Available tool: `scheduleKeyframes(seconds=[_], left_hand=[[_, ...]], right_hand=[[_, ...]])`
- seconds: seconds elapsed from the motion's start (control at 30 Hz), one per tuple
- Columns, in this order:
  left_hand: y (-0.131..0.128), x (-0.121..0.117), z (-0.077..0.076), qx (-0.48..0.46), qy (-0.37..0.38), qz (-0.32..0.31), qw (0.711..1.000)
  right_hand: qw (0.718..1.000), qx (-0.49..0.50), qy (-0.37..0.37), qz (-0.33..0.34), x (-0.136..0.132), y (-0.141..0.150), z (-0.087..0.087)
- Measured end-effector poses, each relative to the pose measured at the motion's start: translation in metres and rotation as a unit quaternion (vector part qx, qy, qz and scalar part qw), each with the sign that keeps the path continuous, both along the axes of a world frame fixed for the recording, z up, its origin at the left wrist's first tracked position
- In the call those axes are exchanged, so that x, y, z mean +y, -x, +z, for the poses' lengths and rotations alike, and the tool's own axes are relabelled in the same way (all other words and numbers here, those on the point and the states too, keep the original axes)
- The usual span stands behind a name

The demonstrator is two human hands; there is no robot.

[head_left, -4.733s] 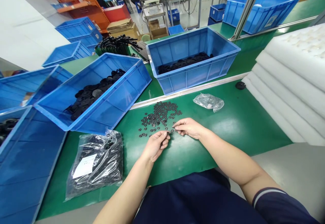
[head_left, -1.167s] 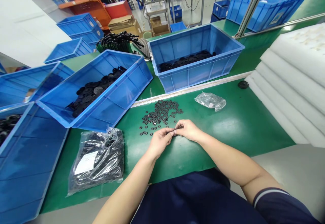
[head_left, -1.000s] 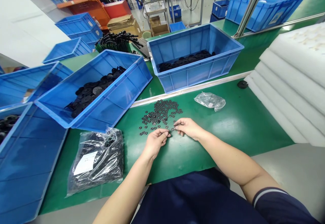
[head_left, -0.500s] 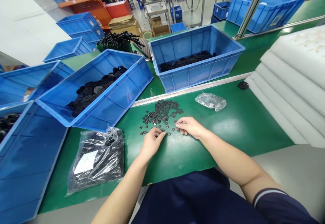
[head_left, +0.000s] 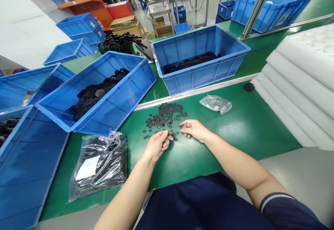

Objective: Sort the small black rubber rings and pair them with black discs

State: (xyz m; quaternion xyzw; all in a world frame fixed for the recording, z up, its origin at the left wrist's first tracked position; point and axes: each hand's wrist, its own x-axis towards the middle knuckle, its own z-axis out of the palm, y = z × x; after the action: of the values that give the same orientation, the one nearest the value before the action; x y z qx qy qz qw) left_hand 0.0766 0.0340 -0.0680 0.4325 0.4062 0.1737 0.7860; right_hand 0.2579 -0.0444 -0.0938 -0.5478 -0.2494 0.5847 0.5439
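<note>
A loose spread of small black rubber washers [head_left: 165,117] lies on the green bench mat [head_left: 242,136]. My left hand [head_left: 157,145] sits at the lower edge of the spread, its fingers curled together; any washer inside them is hidden. My right hand [head_left: 194,131] rests just to the right, fingertips close to a few stray washers, with nothing visible in it. The hands are apart. A clear plastic bag of black parts [head_left: 99,164] lies left of my left hand, and a crumpled, nearly flat clear bag [head_left: 215,104] lies beyond my right hand.
Blue plastic crates holding black discs stand beyond and left of the mat, including a tilted one [head_left: 114,108] and an upright one [head_left: 198,78]. Stacked white foam sheets [head_left: 294,84] rise on the right, with a single black disc [head_left: 248,87] beside them.
My hands have drawn apart from their near-touching position of a second ago. My left hand has moved back toward me and left. The washer spread looks unchanged.
</note>
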Motion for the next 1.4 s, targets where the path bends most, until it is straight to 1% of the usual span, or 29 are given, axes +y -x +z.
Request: scheduleKeyframes(seconds=[0.23, 0.37, 0.47, 0.63, 0.77, 0.87, 1.03, 1.13, 1.27, 1.4], left_hand=[[-0.007, -0.008, 0.001, -0.013, 0.047, -0.008, 0.999], [-0.011, -0.009, 0.0, -0.012, 0.044, -0.005, 0.999], [-0.013, -0.01, -0.003, -0.006, 0.024, 0.003, 1.0], [-0.021, -0.014, -0.007, 0.012, -0.034, 0.035, 0.999], [-0.026, -0.016, -0.009, 0.046, -0.064, 0.043, 0.996], [-0.027, -0.016, -0.009, 0.05, -0.083, 0.047, 0.994], [-0.026, -0.017, -0.006, 0.04, -0.078, 0.028, 0.996], [-0.026, -0.018, -0.005, 0.031, -0.065, 0.018, 0.997], [-0.024, -0.018, -0.002, 0.031, -0.046, -0.009, 0.998], [-0.02, -0.017, -0.004, 0.03, -0.048, -0.027, 0.998]], right_hand=[[0.999, -0.019, -0.019, 0.019, -0.001, 0.002, 0.003], [0.999, -0.023, -0.023, 0.015, -0.001, 0.002, 0.004], [0.999, -0.021, -0.023, 0.015, -0.002, 0.003, 0.005], [0.998, -0.022, -0.044, 0.029, -0.004, 0.006, 0.008], [0.997, -0.038, -0.059, 0.029, -0.004, 0.008, 0.005], [0.997, -0.053, -0.056, 0.02, -0.004, 0.008, 0.004], [0.995, -0.072, -0.06, 0.019, -0.004, 0.009, 0.003], [0.994, -0.087, -0.069, 0.019, -0.003, 0.01, 0.001], [0.991, -0.114, -0.071, 0.023, -0.003, 0.01, -0.003], [0.988, -0.135, -0.068, 0.024, -0.003, 0.01, -0.003]])
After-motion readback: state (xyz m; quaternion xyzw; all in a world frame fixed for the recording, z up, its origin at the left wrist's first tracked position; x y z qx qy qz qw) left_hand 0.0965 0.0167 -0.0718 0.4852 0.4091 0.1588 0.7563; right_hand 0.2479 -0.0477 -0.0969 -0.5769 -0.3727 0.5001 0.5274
